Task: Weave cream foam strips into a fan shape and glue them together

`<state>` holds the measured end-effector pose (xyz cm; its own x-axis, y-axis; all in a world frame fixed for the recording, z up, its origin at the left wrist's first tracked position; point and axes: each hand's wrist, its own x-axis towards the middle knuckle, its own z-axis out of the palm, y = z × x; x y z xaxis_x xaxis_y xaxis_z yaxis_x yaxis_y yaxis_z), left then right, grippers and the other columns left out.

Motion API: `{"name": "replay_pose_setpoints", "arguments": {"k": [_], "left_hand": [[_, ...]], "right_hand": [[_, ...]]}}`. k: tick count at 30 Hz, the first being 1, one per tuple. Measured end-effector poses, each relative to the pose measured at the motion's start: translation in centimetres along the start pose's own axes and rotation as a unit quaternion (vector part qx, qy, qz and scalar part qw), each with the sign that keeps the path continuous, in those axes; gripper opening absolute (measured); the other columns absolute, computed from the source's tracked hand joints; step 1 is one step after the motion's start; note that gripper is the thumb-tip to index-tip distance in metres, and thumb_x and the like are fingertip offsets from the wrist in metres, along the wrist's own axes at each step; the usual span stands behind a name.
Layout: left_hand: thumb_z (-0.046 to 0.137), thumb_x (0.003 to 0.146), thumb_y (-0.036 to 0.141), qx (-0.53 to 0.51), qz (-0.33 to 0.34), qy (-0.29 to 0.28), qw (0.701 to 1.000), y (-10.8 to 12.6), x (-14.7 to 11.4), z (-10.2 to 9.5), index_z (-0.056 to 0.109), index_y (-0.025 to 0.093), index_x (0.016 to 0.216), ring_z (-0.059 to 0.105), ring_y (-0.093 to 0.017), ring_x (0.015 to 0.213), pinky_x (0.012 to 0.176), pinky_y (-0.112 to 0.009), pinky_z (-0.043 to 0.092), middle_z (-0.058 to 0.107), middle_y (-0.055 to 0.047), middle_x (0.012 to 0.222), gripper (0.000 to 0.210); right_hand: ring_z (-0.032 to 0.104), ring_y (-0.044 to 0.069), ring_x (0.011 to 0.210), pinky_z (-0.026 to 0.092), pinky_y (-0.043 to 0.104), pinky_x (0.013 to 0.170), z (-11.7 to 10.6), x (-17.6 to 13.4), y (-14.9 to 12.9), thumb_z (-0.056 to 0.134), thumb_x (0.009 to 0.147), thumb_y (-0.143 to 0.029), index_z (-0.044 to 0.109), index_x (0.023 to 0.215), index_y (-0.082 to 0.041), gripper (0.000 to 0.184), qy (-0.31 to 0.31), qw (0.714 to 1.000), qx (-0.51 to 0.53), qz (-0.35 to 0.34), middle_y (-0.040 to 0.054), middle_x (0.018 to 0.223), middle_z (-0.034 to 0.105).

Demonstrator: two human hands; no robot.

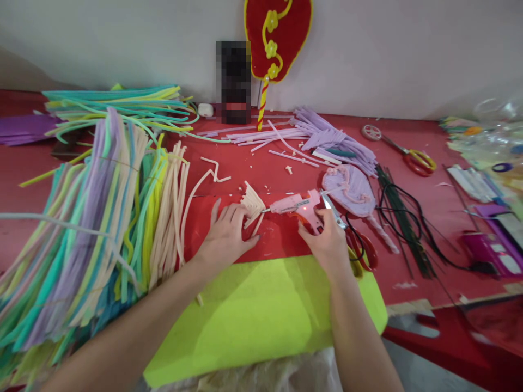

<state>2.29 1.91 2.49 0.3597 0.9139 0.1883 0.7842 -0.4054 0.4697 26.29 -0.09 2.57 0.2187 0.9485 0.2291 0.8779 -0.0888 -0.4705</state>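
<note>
Head view. Right hand [329,237], centre right of the frame, has its grip closed round a pink glue gun [295,204], red light lit, nozzle pointing left. The tip meets, or nearly meets, a beige fan-shaped piece [252,201] at mid-frame; I can't tell which. Left hand [226,231] lies at that piece's left edge, fingers on it, thumb spread below; whether its grip pinches, I cannot tell. Piece sits over the red worktop [237,158]. Scissors [370,250] just beside the right hand, a lilac oval [349,188] with a braided tail beyond. Lilac stems [341,136] lie higher up. Left of frame: a thick multicoloured bundle [67,256], beige stems [167,212] along its right side. Top centre, a red fan [281,38] stands upright, yellow flowers on it. Lower centre, a lime sheet [261,310] under the forearms.
</note>
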Motion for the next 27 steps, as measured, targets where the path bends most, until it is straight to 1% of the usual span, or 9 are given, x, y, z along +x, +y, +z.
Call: {"name": "replay_pose_setpoints", "arguments": {"k": [5, 10, 15, 17, 19, 23, 27], "left_hand": [[0.066, 0.075, 0.031, 0.001, 0.001, 0.004, 1.0, 0.1, 0.1, -0.1, 0.045, 0.022, 0.098, 0.056, -0.023, 0.103, 0.112, -0.053, 0.019, 0.059, -0.004, 0.104, 0.033], [0.062, 0.077, 0.028, 0.002, 0.0, 0.011, 1.0, 0.3, 0.1, -0.1, 0.046, 0.022, 0.096, 0.056, -0.022, 0.101, 0.112, -0.052, 0.018, 0.06, -0.004, 0.103, 0.027], [0.062, 0.076, 0.027, 0.006, 0.001, 0.01, 1.0, 0.2, 0.1, -0.1, 0.046, 0.022, 0.097, 0.057, -0.022, 0.102, 0.113, -0.052, 0.018, 0.06, -0.004, 0.104, 0.027], [0.062, 0.076, 0.027, 0.003, 0.0, 0.009, 1.0, 0.2, 0.1, -0.1, 0.046, 0.022, 0.098, 0.057, -0.022, 0.102, 0.113, -0.053, 0.018, 0.06, -0.004, 0.104, 0.027], [0.062, 0.076, 0.026, -0.003, -0.002, 0.009, 1.0, 0.2, 0.1, -0.1, 0.047, 0.022, 0.098, 0.057, -0.022, 0.103, 0.114, -0.052, 0.016, 0.06, -0.004, 0.105, 0.027], [0.06, 0.076, 0.023, -0.004, 0.001, 0.009, 1.0, 0.1, 0.1, -0.1, 0.048, 0.022, 0.098, 0.057, -0.021, 0.103, 0.115, -0.051, 0.015, 0.061, -0.003, 0.105, 0.025], [0.057, 0.079, 0.024, 0.018, 0.017, 0.01, 1.0, 0.1, 0.1, -0.3, 0.05, 0.021, 0.097, 0.057, -0.021, 0.102, 0.115, -0.051, 0.015, 0.061, -0.004, 0.105, 0.02]], "right_hand": [[0.061, 0.022, 0.069, 0.044, 0.031, 0.059, -0.1, 0.0, -0.1, 0.06, 0.073, -0.045, 0.052, 0.096, -0.021, 0.034, 0.001, 1.0, -0.019, 0.003, 0.0055, 0.08, 0.064], [0.062, 0.023, 0.073, 0.045, 0.032, 0.061, 0.0, 0.0, 0.2, 0.06, 0.073, -0.044, 0.053, 0.099, -0.021, 0.036, 0.017, 0.999, -0.034, -0.009, 0.0073, 0.087, 0.066], [0.062, 0.023, 0.073, 0.045, 0.033, 0.061, 0.3, -0.1, 0.3, 0.061, 0.073, -0.045, 0.052, 0.101, -0.021, 0.038, 0.03, 0.999, -0.039, -0.01, 0.0077, 0.088, 0.066], [0.061, 0.022, 0.071, 0.046, 0.033, 0.062, 0.3, -0.1, 0.2, 0.062, 0.073, -0.046, 0.052, 0.101, -0.02, 0.04, 0.046, 0.998, -0.033, 0.004, 0.0079, 0.088, 0.066], [0.06, 0.022, 0.071, 0.046, 0.034, 0.064, 0.2, 0.1, 0.2, 0.062, 0.073, -0.047, 0.051, 0.101, -0.019, 0.041, 0.077, 0.997, -0.023, 0.022, 0.0085, 0.089, 0.064], [0.059, 0.025, 0.082, 0.047, 0.04, 0.075, 0.3, 0.5, 0.6, 0.063, 0.072, -0.046, 0.05, 0.098, -0.019, 0.04, 0.141, 0.989, -0.016, 0.039, 0.0099, 0.09, 0.061], [0.057, 0.027, 0.087, 0.047, 0.04, 0.074, 0.9, 0.6, 1.1, 0.064, 0.073, -0.05, 0.05, 0.095, -0.018, 0.041, 0.16, 0.986, -0.031, 0.039, 0.0101, 0.09, 0.057]]}}
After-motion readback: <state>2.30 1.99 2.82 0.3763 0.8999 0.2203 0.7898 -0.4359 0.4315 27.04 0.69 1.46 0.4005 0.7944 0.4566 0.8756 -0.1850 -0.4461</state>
